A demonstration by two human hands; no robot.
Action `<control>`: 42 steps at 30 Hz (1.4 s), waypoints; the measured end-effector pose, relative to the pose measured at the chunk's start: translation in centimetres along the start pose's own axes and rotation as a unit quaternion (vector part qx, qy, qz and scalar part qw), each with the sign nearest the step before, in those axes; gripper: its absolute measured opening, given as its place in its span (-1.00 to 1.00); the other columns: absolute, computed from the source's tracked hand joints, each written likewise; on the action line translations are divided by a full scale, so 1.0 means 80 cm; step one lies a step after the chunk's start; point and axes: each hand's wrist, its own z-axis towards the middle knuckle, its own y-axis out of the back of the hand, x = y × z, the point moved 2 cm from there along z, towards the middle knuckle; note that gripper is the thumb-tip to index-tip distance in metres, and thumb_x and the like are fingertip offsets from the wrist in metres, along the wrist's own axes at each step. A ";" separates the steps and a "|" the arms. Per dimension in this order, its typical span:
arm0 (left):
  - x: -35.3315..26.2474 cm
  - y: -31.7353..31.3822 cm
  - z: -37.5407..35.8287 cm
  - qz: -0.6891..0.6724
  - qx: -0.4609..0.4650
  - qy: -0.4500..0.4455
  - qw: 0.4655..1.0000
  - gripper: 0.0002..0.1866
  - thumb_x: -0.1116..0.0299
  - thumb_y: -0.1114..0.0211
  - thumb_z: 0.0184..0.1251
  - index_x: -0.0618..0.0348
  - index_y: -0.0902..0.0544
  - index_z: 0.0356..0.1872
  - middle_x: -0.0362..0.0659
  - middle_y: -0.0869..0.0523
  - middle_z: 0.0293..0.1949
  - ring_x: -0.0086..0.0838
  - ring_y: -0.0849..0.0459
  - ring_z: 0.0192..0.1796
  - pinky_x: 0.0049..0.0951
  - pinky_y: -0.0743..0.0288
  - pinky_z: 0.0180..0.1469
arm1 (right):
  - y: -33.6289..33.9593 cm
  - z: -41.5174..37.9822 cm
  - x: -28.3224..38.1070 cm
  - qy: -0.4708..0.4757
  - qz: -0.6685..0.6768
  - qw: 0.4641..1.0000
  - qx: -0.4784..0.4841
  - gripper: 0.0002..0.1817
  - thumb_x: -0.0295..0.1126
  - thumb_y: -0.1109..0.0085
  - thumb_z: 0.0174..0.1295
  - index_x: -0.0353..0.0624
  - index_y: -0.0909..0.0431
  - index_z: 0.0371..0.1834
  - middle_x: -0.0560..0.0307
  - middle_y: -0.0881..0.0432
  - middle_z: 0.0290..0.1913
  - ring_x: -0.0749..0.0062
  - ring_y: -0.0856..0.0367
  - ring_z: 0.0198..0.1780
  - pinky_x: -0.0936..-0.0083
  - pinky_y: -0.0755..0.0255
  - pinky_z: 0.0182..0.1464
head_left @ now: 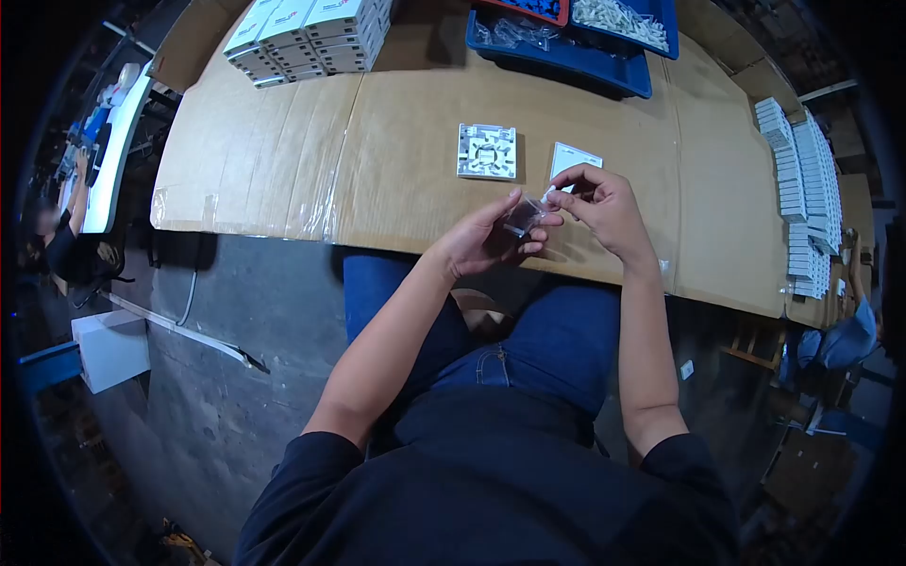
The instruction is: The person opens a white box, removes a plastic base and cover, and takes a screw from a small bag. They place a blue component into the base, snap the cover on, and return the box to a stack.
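My left hand (479, 236) is closed around a small clear plastic packet (523, 218), held over the front edge of the cardboard-covered table. At the packet's upper right end, my right hand (604, 208) pinches with thumb and forefinger. A small white piece (547, 195) shows by those fingertips, too small to name. Beyond my hands lies a square white plastic part (487, 152) with a ring-like pattern of grey recesses. A flat white square panel (574, 157) rests just behind my right hand, which partly hides it.
Stacked white boxes (307, 36) stand at the back left. Blue trays (566, 68) at the back hold small white pieces, blue pieces and clear packets. Rows of white parts (802, 179) line the right side. Other people sit at far left and far right.
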 end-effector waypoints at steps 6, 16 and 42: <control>0.004 0.001 0.001 0.009 0.012 -0.023 1.000 -0.36 -0.23 0.02 0.68 0.12 -0.55 0.35 -0.16 -0.73 0.20 -0.47 -0.71 0.06 -0.34 -0.61 0.23 | -0.003 0.007 0.023 0.023 -0.169 0.984 0.056 -0.88 -0.42 -0.42 0.33 -0.23 -0.76 -0.16 0.27 -0.68 -0.26 0.61 -0.59 -0.23 0.61 -0.44 -0.18; 0.009 0.008 0.003 0.063 0.044 -0.085 0.993 -0.49 -0.10 -0.16 0.65 0.13 -0.61 0.24 -0.16 -0.73 0.10 -0.41 -0.71 0.10 -0.32 -0.59 0.25 | -0.014 0.016 0.022 0.020 -0.224 0.960 0.167 -0.83 -0.42 -0.32 0.37 -0.30 -0.76 -0.12 0.06 -0.73 -0.08 0.30 -0.69 -0.04 0.41 -0.53 0.10; 0.011 0.013 0.003 -0.002 0.034 -0.073 0.997 -0.47 -0.12 -0.22 0.60 0.13 -0.57 0.23 -0.08 -0.73 0.04 -0.32 -0.74 0.05 -0.23 -0.63 0.22 | -0.033 0.014 0.005 -0.048 -0.090 0.970 0.221 -0.58 -0.12 -0.07 0.65 -0.28 -0.69 0.16 0.21 -0.76 -0.08 0.57 -0.64 -0.08 0.58 -0.53 0.05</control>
